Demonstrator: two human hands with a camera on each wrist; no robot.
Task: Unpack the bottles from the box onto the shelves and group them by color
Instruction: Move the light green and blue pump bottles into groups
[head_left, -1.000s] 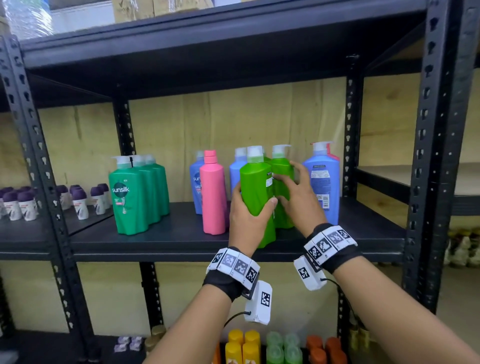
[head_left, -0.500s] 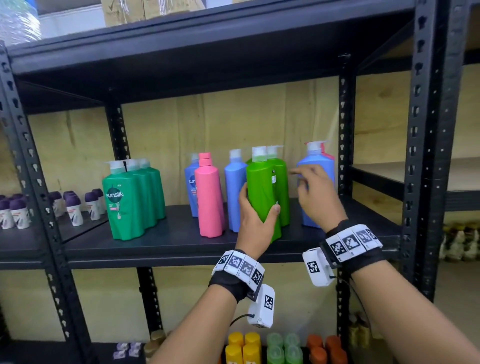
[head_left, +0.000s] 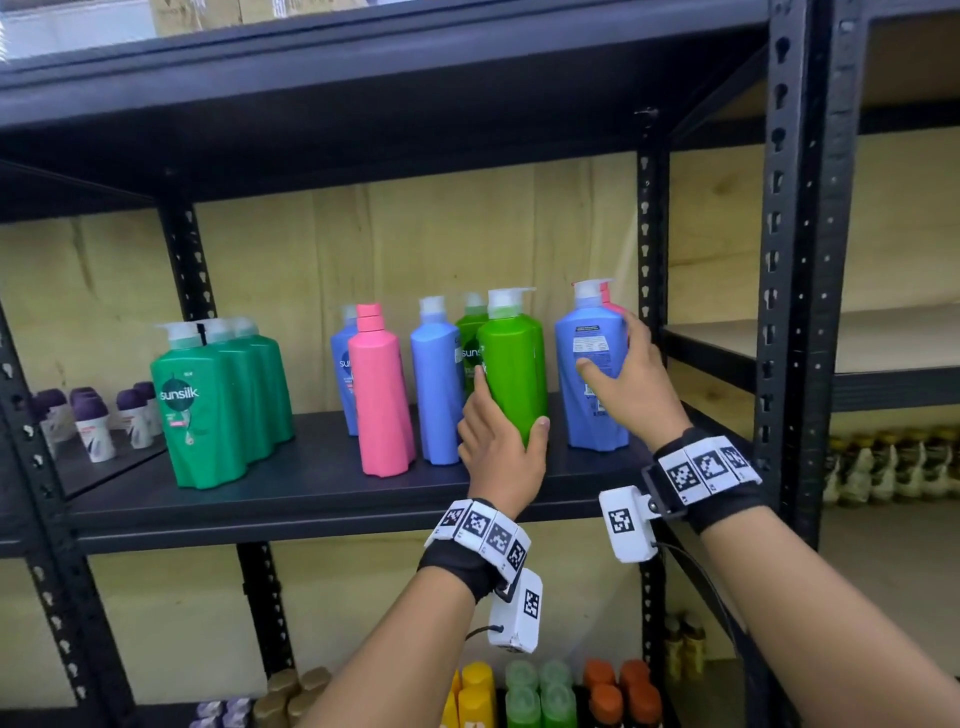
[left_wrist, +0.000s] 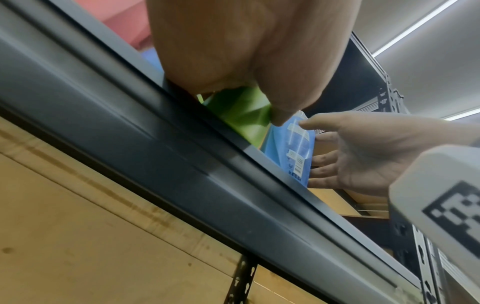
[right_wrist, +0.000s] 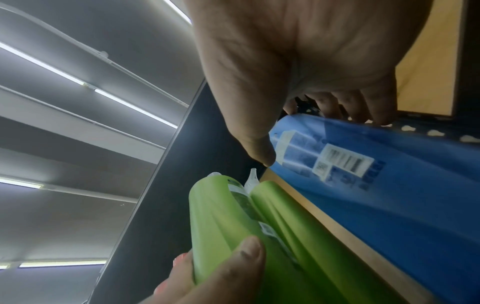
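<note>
On the black middle shelf (head_left: 311, 488) my left hand (head_left: 501, 436) grips a light green pump bottle (head_left: 511, 364) low on its body; the bottle stands upright. A second light green bottle (head_left: 470, 338) stands just behind it. My right hand (head_left: 623, 364) holds the big blue pump bottle (head_left: 587, 374) at the shelf's right end, thumb on its label and fingers round its far side. The right wrist view shows the blue bottle (right_wrist: 389, 174) and both green ones (right_wrist: 221, 216) side by side. In the left wrist view, the green bottle (left_wrist: 241, 111) sits at the shelf edge (left_wrist: 155, 144).
A pink bottle (head_left: 379, 395), a blue bottle (head_left: 436, 379) and another blue one (head_left: 340, 364) stand left of my hands. Three dark green bottles (head_left: 208, 405) stand further left. A pink bottle (head_left: 613, 306) hides behind the right blue one. A black upright (head_left: 649, 312) bounds the shelf.
My right hand has left the rear green bottle and moved right onto the big blue bottle. My left hand keeps its hold on the front green bottle.
</note>
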